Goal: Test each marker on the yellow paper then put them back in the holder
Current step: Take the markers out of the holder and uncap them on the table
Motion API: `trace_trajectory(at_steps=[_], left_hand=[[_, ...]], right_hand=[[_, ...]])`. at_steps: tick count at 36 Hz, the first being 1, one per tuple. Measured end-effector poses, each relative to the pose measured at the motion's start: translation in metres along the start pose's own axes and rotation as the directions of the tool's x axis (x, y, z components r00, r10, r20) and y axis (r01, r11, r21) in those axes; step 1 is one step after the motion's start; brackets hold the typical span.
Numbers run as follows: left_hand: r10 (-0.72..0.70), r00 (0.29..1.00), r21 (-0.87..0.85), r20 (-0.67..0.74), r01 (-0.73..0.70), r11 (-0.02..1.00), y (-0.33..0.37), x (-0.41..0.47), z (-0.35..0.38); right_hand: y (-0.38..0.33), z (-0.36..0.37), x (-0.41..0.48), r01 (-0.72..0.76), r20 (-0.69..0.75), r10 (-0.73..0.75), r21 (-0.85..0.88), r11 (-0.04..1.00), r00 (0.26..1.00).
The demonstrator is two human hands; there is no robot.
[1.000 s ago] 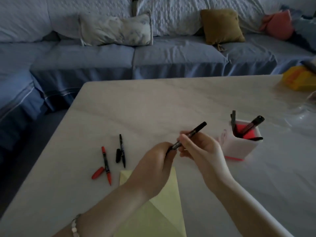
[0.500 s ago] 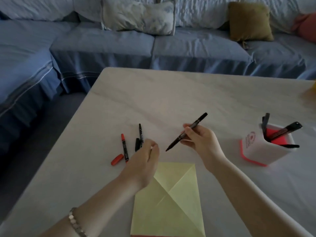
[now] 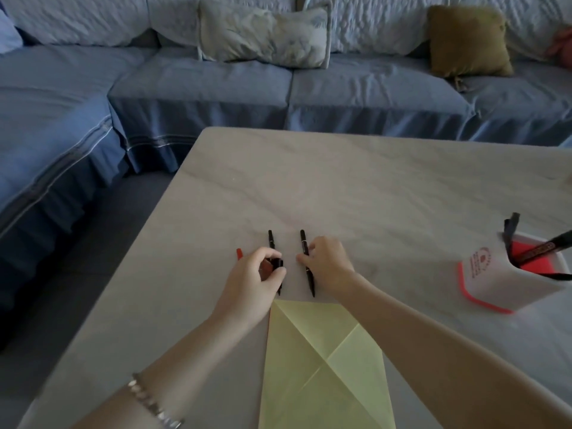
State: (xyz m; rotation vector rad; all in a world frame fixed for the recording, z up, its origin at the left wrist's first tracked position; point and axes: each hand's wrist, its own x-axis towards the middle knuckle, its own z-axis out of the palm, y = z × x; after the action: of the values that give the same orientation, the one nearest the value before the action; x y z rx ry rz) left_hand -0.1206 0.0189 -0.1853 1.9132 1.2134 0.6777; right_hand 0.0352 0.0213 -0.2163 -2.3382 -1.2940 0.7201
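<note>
Head view: both hands low over a pale marbled table (image 3: 371, 187), with a blue sofa (image 3: 216, 88) behind.
Left hand (image 3: 255, 281): curled round a black cap (image 3: 277, 263), pinched between thumb and fingertips; something reddish in the palm, too dim to identify.
Right hand (image 3: 329, 264): curled down onto the second black marker (image 3: 305, 247), pinching it about mid-length as it lies along the table.
First black marker (image 3: 271, 241): flat on the table, partly under the left hand, roughly parallel to the second and just beside it.
Red marker (image 3: 239, 253): only one end visible, on the far side of the left hand from the black pair.
Yellow paper (image 3: 325, 366): creased and flat on the table near the camera, far edge just short of both black markers' near tips.
Holder (image 3: 495, 280): white with a red base, well off to the right, apart from both hands; dark markers (image 3: 548, 247) leaning inside.
Left wrist: beaded bracelet (image 3: 151, 404).
Sofa cushions: pale patterned cushion (image 3: 263, 32), olive cushion (image 3: 467, 41).
</note>
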Motion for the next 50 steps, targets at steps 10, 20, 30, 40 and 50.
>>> trace_trajectory(at_steps=[10, 20, 30, 40, 50], left_hand=[[-0.118, 0.976, 0.414, 0.183, 0.033, 0.910, 0.013, 0.049, 0.054], [-0.002, 0.984, 0.427, 0.179, -0.076, 0.901, 0.022, 0.046, 0.060], [0.155, 0.932, 0.323, 0.328, -0.265, 0.909, 0.066, 0.015, 0.078], [0.151, 0.934, 0.225, 0.325, -0.231, 0.946, 0.085, 0.006, 0.080], [0.240, 0.909, 0.163, 0.341, -0.309, 0.937, 0.089, -0.003, 0.087]], right_hand=[[0.057, -0.046, -0.046, -0.020, -0.069, 0.026, 0.095, 0.995, 0.997], [0.112, -0.125, -0.084, -0.005, -0.320, 0.029, 0.076, 0.997, 0.947], [0.152, -0.203, -0.069, -0.267, -0.618, 0.215, 0.009, 0.964, 0.756], [0.165, -0.182, -0.061, -0.317, -0.554, 0.251, -0.025, 0.948, 0.794], [0.136, -0.196, -0.091, -0.023, -0.731, -0.064, -0.109, 0.994, 0.680]])
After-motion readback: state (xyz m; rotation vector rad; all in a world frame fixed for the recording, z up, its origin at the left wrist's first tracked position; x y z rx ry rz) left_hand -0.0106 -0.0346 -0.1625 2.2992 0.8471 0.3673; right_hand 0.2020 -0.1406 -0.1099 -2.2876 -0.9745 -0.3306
